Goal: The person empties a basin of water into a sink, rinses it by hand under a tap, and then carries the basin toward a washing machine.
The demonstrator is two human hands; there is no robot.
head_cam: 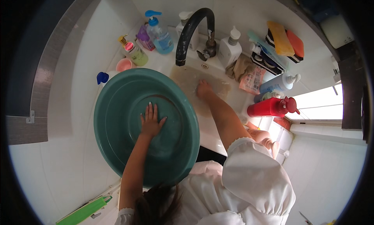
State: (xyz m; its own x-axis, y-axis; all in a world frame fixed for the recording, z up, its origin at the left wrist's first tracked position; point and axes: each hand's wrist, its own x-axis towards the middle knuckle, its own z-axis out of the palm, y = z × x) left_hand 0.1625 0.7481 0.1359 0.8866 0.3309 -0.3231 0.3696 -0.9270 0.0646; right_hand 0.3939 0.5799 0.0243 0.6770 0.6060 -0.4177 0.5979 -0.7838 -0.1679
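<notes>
A large green plastic basin [106, 137] rests tilted over the left part of the white ceramic sink [211, 137]. My left hand [151, 119] lies inside it, palm towards the bottom, fingers spread and holding nothing. My right hand [204, 89] reaches into cloudy water [217, 81] in the sink bowl. Its fingertips are under the surface, so what they touch is hidden. Above the bowl curves a black faucet [187, 32] with worn paint, its spout pointing down near the basin's rim.
Left of the faucet stand a blue-topped pump bottle [162, 38] and a pink cup [124, 65]. On the right are a white pump bottle [229, 51], a brown cloth [244, 67], a pink packet [254, 80] and a red pump bottle [264, 107]. Sponges [280, 39] sit on a wall holder.
</notes>
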